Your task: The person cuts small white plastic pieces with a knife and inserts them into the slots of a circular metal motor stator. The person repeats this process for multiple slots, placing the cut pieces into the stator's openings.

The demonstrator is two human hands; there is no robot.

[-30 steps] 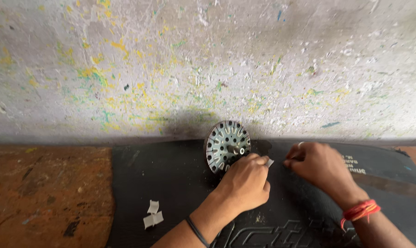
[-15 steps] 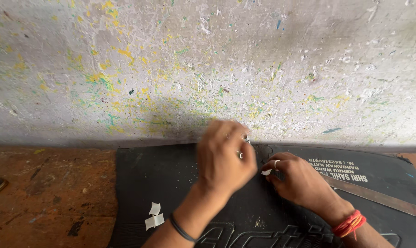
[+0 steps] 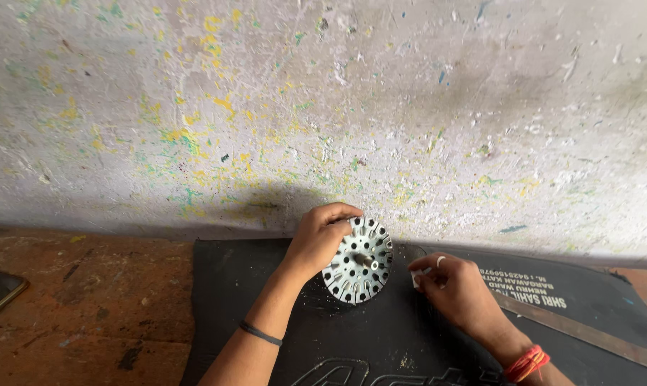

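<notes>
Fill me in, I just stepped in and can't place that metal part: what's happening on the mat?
A person sits facing a paint-flecked wall, working on a black mat. The left hand grips the rim of a round, slotted metal disc with a centre shaft, propped on edge. The right hand pinches a small white slip just beside it, apart from the disc.

On the black mat (image 3: 266, 300): one slotted metal disc (image 3: 358, 261), one white paper slip (image 3: 416, 275), two hands.
</notes>
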